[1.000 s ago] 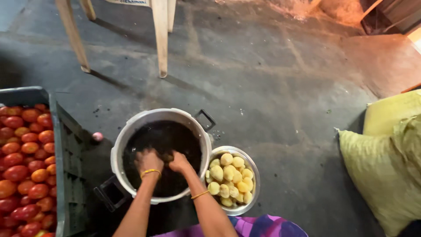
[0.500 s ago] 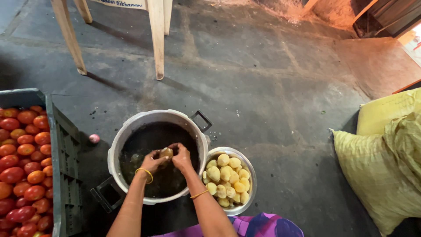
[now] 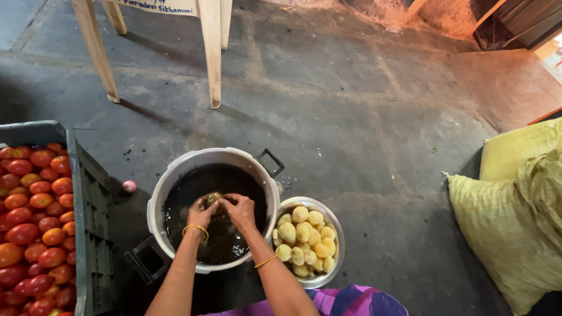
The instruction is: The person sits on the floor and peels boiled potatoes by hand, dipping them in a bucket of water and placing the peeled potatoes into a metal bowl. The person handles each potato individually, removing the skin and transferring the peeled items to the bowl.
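Both hands work over a large metal pot (image 3: pixel 170 181) of dark water on the floor. My left hand (image 3: pixel 202 212) and my right hand (image 3: pixel 239 209) together grip a brownish unpeeled potato (image 3: pixel 212 198) just above the water. Each wrist wears a thin gold bangle. To the right of the pot, touching it, stands a steel bowl (image 3: pixel 338 234) filled with several peeled yellow potatoes (image 3: pixel 301 237).
A dark plastic crate (image 3: pixel 88 199) heaped with red tomatoes (image 3: pixel 32 222) stands at the left. A small pink onion (image 3: pixel 129 186) lies between crate and pot. Pale plastic chair legs (image 3: pixel 212 52) rise at the back. Yellow-green sacks (image 3: pixel 515 210) lie at the right.
My hands came up out of the dark water with a potato and now hold it together above the pot's middle.
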